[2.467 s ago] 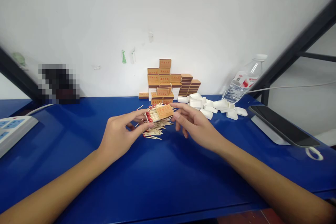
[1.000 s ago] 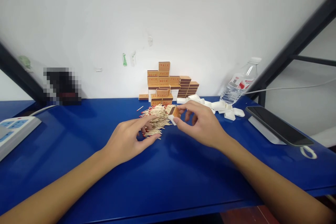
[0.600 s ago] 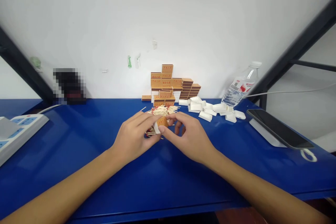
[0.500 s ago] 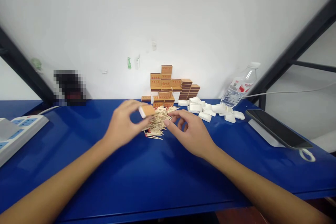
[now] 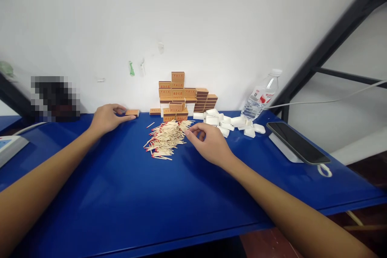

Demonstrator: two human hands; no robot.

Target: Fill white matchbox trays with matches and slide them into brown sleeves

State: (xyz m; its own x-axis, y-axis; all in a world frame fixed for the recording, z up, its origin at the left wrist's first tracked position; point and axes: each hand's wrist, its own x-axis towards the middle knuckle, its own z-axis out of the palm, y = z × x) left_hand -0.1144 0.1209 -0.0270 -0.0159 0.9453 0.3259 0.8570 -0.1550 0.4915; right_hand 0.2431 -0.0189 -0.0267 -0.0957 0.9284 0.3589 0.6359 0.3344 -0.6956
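Observation:
My left hand [image 5: 106,117] reaches to the far left of the blue table [image 5: 121,193]. Its thumb and forefinger close on the near end of a closed tan matchbox [image 5: 133,112] that lies flat by the wall. A heap of loose red-tipped matchsticks [image 5: 165,138] is spread in the middle of the table. My right hand [image 5: 208,143] rests at the heap's right edge with its fingers curled. Thumb and forefinger are pinched together at the sticks. Whether they hold any is too small to tell.
Stacked tan matchboxes [image 5: 177,96] stand against the white wall. Several white inner trays [image 5: 229,123] lie to their right, then a tilted water bottle [image 5: 260,97] and a phone [image 5: 298,143] on a stand. A power strip [image 5: 9,147] sits at far left. A black strut [image 5: 326,44] slants up on the right.
The matchbox passed from my right hand to my left, which carried it away to the far left by the wall. My right hand dropped to the match heap's right edge.

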